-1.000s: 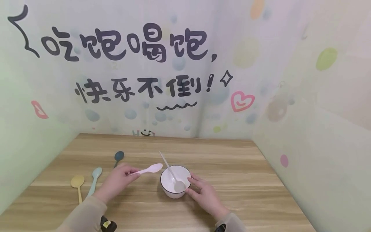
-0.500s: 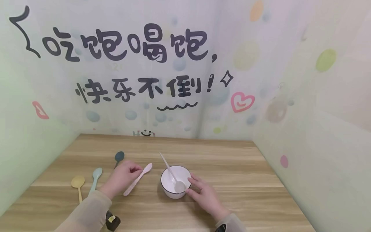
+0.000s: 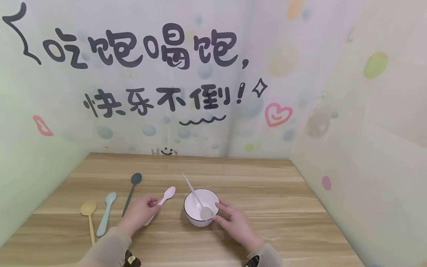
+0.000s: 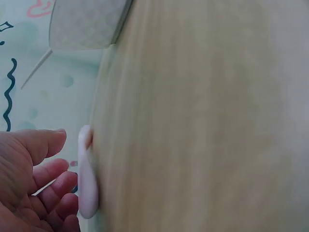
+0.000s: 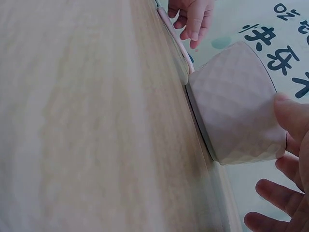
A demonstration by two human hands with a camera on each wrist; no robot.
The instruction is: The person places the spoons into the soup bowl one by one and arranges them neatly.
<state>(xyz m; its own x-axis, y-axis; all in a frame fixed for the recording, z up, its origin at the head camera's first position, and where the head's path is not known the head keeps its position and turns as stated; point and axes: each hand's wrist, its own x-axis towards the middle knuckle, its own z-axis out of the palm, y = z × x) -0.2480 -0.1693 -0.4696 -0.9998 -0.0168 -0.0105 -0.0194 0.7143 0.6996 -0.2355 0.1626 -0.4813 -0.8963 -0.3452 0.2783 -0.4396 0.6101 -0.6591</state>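
While our right hand point(image 3: 235, 222) rests relaxed fingers against the white bowl point(image 3: 199, 211) to steady it, our left hand point(image 3: 140, 213) lies on the desk point(image 3: 283, 207), fingers loosely over the pink spoon point(image 3: 165, 195), apparently setting it flat just left of the bowl.

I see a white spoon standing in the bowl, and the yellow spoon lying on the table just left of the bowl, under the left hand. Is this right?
Not quite. The spoon under the left hand is the pink spoon, as the head view shows. The yellow spoon lies far left. The white spoon does stand in the bowl.
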